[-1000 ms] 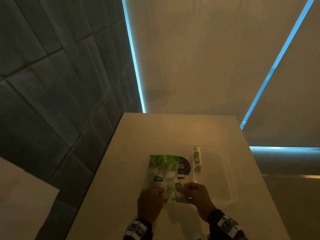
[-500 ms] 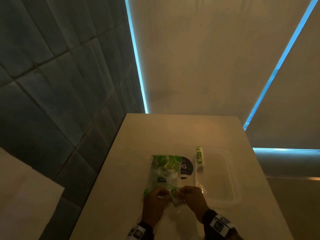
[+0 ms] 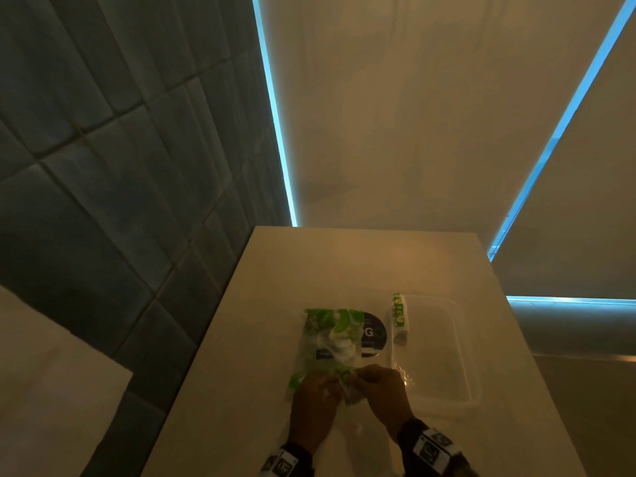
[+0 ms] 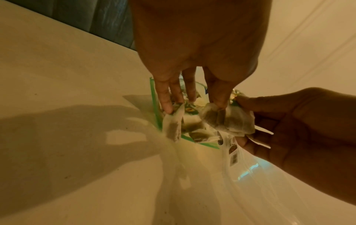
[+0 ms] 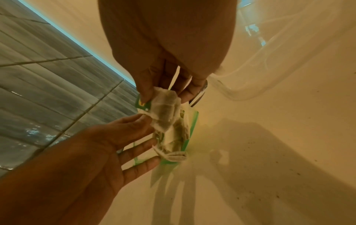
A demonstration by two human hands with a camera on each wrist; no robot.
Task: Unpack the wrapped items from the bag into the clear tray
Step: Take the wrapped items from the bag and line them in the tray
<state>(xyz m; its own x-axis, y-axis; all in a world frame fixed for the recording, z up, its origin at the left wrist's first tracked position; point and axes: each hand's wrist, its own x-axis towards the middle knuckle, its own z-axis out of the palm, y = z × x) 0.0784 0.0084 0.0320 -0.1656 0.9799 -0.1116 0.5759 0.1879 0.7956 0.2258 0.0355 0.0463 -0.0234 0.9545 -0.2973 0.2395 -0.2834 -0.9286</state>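
A green-printed clear bag [image 3: 330, 342] lies flat on the pale counter, its open mouth toward me. My left hand [image 3: 316, 390] holds the mouth open [image 5: 146, 137], with the film's green edge between its spread fingers. My right hand [image 3: 375, 383] pinches a paper-wrapped sachet [image 5: 165, 109] between thumb and fingers just above the mouth. My left thumb touches that sachet [image 4: 229, 121]. More sachets show inside the bag. The clear tray [image 3: 461, 339] stands right of the bag. A green-and-white wrapped item [image 3: 400, 313] leans at its far left rim.
A dark round label [image 3: 373, 335] marked G lies partly under the bag's right side. A grey tiled wall [image 3: 137, 201] runs along the counter's left edge. The counter drops off at its right edge, past the tray. A pale surface [image 3: 51, 390] sits lower left.
My hands have drawn closer together at the bag's mouth. The right hand has shifted left, still pinching the sachet. Bag, tray and wrapped item stay put.
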